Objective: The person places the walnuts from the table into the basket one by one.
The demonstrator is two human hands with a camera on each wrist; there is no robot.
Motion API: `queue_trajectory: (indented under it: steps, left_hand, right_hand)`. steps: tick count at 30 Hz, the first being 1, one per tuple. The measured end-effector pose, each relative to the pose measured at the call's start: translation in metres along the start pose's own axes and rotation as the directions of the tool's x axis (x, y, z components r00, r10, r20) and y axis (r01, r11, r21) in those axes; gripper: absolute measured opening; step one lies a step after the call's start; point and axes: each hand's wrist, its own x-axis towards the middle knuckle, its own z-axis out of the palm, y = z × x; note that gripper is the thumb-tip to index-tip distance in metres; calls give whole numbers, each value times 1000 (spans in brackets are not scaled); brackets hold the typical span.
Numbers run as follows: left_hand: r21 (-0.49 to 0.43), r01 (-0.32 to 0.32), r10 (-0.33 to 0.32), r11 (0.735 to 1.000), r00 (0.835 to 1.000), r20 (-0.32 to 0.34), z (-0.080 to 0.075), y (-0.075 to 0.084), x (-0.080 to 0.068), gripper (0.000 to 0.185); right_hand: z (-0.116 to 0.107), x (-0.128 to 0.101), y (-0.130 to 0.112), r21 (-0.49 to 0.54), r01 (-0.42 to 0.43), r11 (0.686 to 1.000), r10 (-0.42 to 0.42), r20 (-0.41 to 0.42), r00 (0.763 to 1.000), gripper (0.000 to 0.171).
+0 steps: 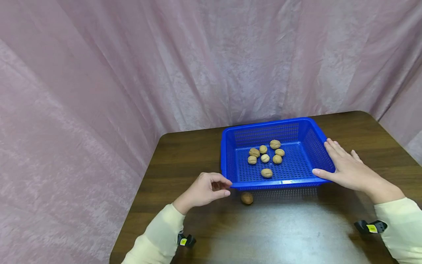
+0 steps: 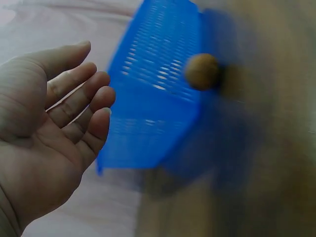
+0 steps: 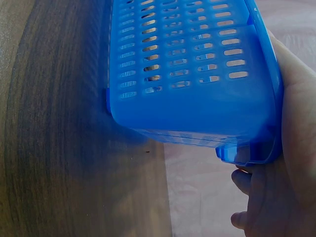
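A blue plastic basket (image 1: 255,184) with slotted walls stands on the table, holding several walnuts (image 1: 266,173). One more walnut (image 1: 247,198), darker, lies on the tabletop just in front of the basket's front left corner. Close to that corner is my left hand (image 1: 206,189), fingers loosely bent and thumb apart; the left wrist view shows nothing in its palm. My right hand (image 1: 354,172) rests over the front right corner. Its thumb lies across the front rim, and its longer fingers stretch along the right rim. The right wrist view shows other fingertips (image 3: 241,181) outside the rim.
The brown wooden table (image 1: 184,154) has rounded back corners, with the basket near its back edge. Behind it hangs a pink curtain (image 1: 244,66). Each wrist carries a small black device (image 1: 370,227) beside a pale sleeve.
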Motion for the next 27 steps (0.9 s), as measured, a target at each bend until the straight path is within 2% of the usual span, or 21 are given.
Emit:
queue_trajectory:
  steps: [4, 9, 12, 18, 23, 27]
  left_hand:
    - [-38, 59, -58, 998, 998, 21, 17, -19, -12, 20]
    - [-50, 86, -83, 995, 995, 62, 38, -37, -18, 27]
    - [-48, 93, -90, 995, 994, 64, 51, -44, -15, 30]
    - [3, 99, -99, 995, 995, 19, 69, -53, -5, 39]
    - [89, 98, -98, 991, 995, -15, 77, -54, 3, 47]
    - [117, 77, -75, 990, 997, -22, 82, -52, 8, 49]
  right_hand:
    - [1, 0, 1, 7, -2, 1000, 2, 9, 1000, 105]
    - [2, 0, 3, 8, -1, 1000, 1, 3, 1000, 106]
    - [2, 0, 4, 5, -1, 1000, 1, -6, 1000, 106]
    - [3, 1, 2, -1, 4, 1000, -4, -10, 1000, 105]
    - [2, 1, 2, -4, -1, 1000, 1, -1, 1000, 105]
    - [2, 1, 2, -2, 2, 1000, -2, -4, 1000, 105]
